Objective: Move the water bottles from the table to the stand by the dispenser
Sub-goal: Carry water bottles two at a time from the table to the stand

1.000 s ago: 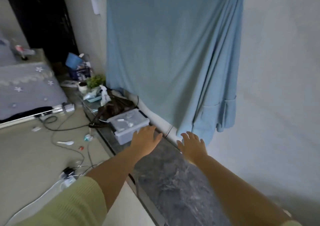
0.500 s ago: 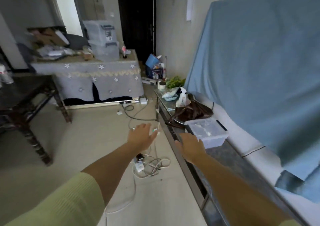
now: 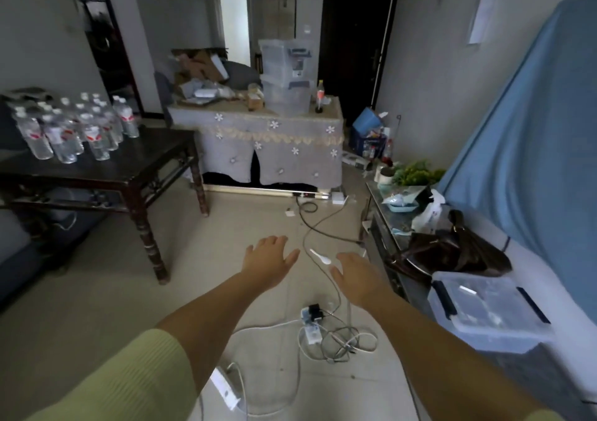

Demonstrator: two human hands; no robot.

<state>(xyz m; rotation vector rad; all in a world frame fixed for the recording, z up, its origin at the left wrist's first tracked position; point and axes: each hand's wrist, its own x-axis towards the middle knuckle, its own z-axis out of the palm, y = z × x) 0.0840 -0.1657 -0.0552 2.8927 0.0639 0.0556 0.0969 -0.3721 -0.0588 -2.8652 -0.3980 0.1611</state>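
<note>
Several clear water bottles point(image 3: 74, 128) with white caps and red labels stand upright in a cluster on a dark wooden table point(image 3: 135, 165) at the far left. My left hand point(image 3: 269, 257) and my right hand point(image 3: 357, 277) are stretched out in front of me over the floor, palms down, fingers apart, holding nothing. Both hands are well right of the table and far from the bottles. No dispenser or stand shows in this view.
Cables and a power strip point(image 3: 311, 333) lie tangled on the floor below my hands. A cloth-covered table point(image 3: 271, 143) with stacked plastic bins stands at the back. On the right, a low glass-topped bench point(image 3: 392, 230) carries a bag, a plant and a lidded plastic box point(image 3: 484, 311).
The view has swung left, from the blue cloth on the wall to the room; the dark table with the bottles has come into sight. Both hands stay outstretched and empty.
</note>
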